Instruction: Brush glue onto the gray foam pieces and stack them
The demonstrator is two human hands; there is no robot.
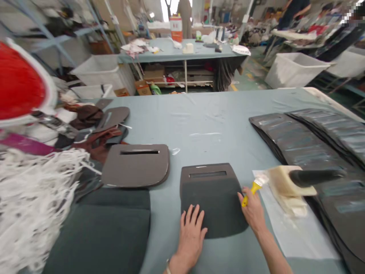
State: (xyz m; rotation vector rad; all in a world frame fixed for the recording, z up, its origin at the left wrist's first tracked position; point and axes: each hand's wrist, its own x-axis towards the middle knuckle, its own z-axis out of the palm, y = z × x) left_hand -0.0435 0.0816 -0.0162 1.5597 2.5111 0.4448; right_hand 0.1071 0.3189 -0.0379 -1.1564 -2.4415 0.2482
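Observation:
In front of me lies a dark panel (212,205) with a brown top band and a narrow slot in it. My left hand (191,236) rests flat on its lower left, fingers spread. At the panel's right edge, my right hand (251,207) grips a yellow-handled paintbrush (256,187), its pale bristles pointing up and right. Just beyond the bristles stands a glue-stained, cream container (281,180) with a black cylindrical part (316,177) sticking out to the right. It sits on a white sheet (310,236).
Brown slotted panels (137,171) and a dark green fabric stack (114,228) lie to the left, beside a heap of white strips (31,205). Long dark panels (313,140) cover the right side. A red, white-rimmed object (23,83) juts in at left. Another table (185,57) stands behind.

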